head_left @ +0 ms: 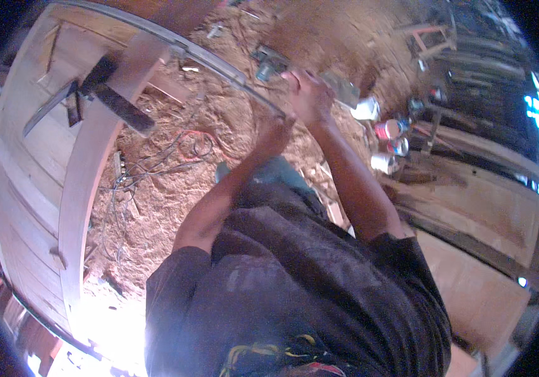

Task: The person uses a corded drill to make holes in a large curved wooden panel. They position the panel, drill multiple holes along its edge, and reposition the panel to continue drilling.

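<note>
Fingers of the left hand are curled in narrow, and the near end of a long metal bar seems to be gripped by them, a bit above the middle of the frame. The right hand is held just beside it, a little higher and to the right, fingers bent; whether anything's actually being held there can't be made out, it's too blurry. A flat greyish piece is seen right next to that hand, but contact can't really be judged.

The bar itself is stretched from the hands up to the upper left, along the top of a big pale wooden panel. That panel takes up most of the left side, and a pinkish plank is seen running down along its right part. Some dark tools are set near the upper end of that plank, exact kind hard to tell.

Just left of the right hand, a greenish power tool is seen near the top centre. The ground is covered in shavings, with cables tangled left of centre. Right of centre, a white bucket and a red-and-white can are lined up, and wooden boards are stacked along the right.
</note>
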`<action>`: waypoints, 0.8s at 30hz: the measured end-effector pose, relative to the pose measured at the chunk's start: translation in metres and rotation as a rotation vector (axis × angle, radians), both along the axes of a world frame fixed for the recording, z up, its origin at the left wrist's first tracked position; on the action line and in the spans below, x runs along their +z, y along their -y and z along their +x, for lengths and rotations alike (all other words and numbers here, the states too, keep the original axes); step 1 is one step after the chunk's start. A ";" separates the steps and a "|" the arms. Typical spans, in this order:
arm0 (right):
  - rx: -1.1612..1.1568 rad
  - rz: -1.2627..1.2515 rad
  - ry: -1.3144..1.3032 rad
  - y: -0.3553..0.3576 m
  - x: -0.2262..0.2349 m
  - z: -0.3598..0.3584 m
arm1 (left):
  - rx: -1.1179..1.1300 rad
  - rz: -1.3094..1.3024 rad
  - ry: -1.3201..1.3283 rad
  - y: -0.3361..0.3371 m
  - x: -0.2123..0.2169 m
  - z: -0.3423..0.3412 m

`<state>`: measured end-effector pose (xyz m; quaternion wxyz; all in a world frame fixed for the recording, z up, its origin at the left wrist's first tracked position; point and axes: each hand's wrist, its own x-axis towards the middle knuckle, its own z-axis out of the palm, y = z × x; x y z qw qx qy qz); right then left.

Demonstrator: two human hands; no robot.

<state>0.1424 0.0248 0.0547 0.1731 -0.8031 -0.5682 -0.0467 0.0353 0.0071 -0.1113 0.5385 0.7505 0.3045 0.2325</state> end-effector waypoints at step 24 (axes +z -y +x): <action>0.481 -0.081 -0.085 -0.033 -0.013 0.018 | 1.751 -1.097 -0.272 0.431 -0.146 -0.532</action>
